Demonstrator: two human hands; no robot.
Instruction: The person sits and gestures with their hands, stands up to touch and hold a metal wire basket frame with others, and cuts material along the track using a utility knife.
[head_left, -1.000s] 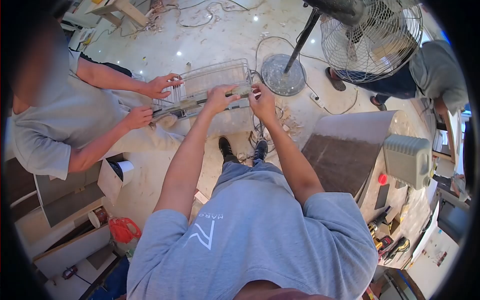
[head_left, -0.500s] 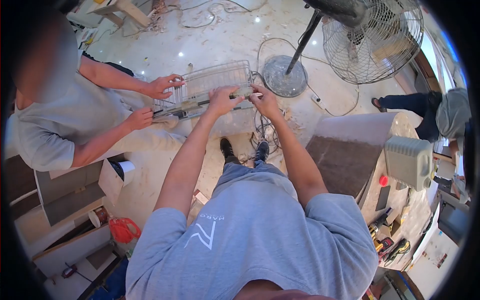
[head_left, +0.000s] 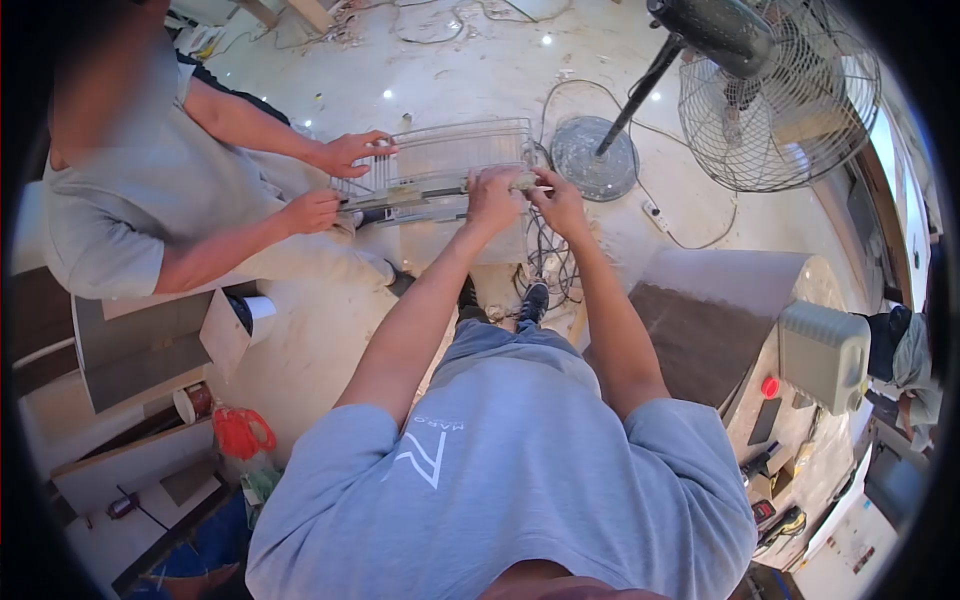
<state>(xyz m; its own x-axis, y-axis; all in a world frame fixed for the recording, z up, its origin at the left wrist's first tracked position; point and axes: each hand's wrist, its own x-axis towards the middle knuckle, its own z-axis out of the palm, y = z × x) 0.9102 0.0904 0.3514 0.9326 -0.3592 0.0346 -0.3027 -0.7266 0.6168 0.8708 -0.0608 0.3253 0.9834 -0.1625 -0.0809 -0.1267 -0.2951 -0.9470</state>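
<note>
A metal wire basket [head_left: 460,140] with thin rods stands in front of me, a long metal rail [head_left: 425,196] along its near side. At the basket's near right corner, my left hand [head_left: 494,200] is closed with its fingers curled at the rail's end. My right hand [head_left: 560,210] pinches close beside it. Between my fingertips shows a small pale greenish piece [head_left: 523,182], too small to name. A co-worker's hand [head_left: 358,153] rests by the basket's left end, and their other hand [head_left: 312,211] grips near the rail's left end.
A black standing fan [head_left: 594,160] is at the right back, with cables [head_left: 548,255] on the floor. To my right stands a curved panel [head_left: 700,310] with a plastic jerrycan [head_left: 822,355] and tools. Open cabinet boxes [head_left: 140,350] and a red bag [head_left: 240,432] lie left.
My view has shifted, so the scene sits slightly further right and lower. My two hands have come a little closer together at the basket's corner.
</note>
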